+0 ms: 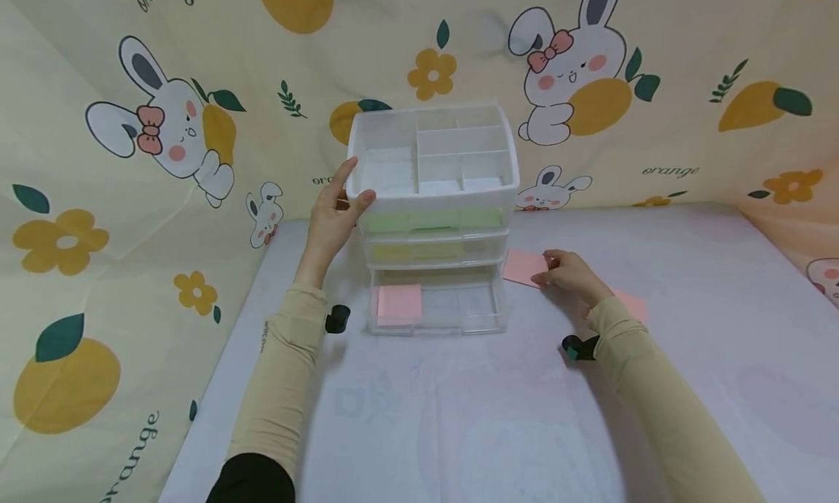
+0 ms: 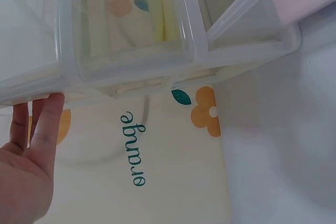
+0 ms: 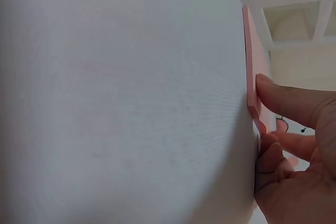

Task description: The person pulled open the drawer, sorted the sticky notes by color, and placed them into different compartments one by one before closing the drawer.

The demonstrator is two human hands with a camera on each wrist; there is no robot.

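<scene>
A white organizer (image 1: pixel 467 186) with clear drawers stands at the back of the table. My left hand (image 1: pixel 331 223) rests on its upper left side, fingers fairly straight against the edge, also visible in the left wrist view. The bottom drawer (image 1: pixel 462 310) is pulled out and has a pink sticky note pad (image 1: pixel 400 303) at its left. To the right of the organizer, my right hand (image 1: pixel 572 274) pinches another pink sticky note pad (image 1: pixel 521 265) lying on the table. In the right wrist view, the thumb presses on that pad (image 3: pixel 250 61), with fingers at its near edge.
Green notes (image 1: pixel 432 220) show in the closed top drawer and yellow notes (image 1: pixel 419 252) in the middle one. A further pink pad (image 1: pixel 632 305) lies partly hidden beneath the right forearm. A patterned cloth (image 1: pixel 406 44) hangs behind the table.
</scene>
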